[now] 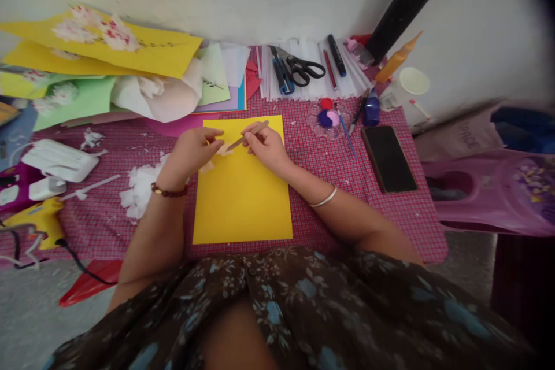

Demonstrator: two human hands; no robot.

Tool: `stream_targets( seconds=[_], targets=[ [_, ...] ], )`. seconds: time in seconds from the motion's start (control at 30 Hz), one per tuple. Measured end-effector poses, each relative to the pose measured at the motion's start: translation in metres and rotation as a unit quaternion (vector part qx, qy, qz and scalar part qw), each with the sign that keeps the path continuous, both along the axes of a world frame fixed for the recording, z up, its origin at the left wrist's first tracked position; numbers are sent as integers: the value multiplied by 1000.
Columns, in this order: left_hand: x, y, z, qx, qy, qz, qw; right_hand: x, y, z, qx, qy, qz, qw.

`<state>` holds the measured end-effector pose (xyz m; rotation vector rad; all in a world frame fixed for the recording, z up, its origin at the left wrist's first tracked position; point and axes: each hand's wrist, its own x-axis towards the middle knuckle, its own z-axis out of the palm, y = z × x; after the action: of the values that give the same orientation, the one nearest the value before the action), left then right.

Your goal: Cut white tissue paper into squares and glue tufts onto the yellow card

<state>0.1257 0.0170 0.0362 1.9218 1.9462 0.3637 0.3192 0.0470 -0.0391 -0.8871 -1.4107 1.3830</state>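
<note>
A yellow sheet of paper [243, 202] lies in front of me on the table. My right hand [264, 145] is closed around a thin brown stick [236, 143], whose lower tip points down left at a small pale paper piece [224, 151] near the sheet's upper left. Opposite it, my left hand [195, 149] hovers over the sheet's left edge, thumb and fingers apart, with no object visible between them. Another pale piece [207, 167] lies below its fingers. Left of that forearm sits a pile of crumpled white tissue paper [141, 188].
Yellow sheets with paper blossoms [165, 52] are stacked back left. Scissors [303, 67], a blue cutter [282, 72] and a black marker [336, 55] lie at the back. Right stand a paint palette [329, 121] and phone [389, 159]; a yellow glue gun [39, 219] is left.
</note>
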Motion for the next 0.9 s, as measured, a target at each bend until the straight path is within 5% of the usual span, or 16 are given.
stream_targets(
  seconds=[0.23,0.5,0.9],
  targets=[
    [-27,-11,12,58,-101,84,990,0,-3,0,11,-9,-10,1000],
    [-43,-8,1,-55,26,11,998,-3,-4,-1,-6,4,-3,1000],
    [-42,-12,-1,-41,19,22,999,-2,-3,2,-60,19,4,998]
  ],
)
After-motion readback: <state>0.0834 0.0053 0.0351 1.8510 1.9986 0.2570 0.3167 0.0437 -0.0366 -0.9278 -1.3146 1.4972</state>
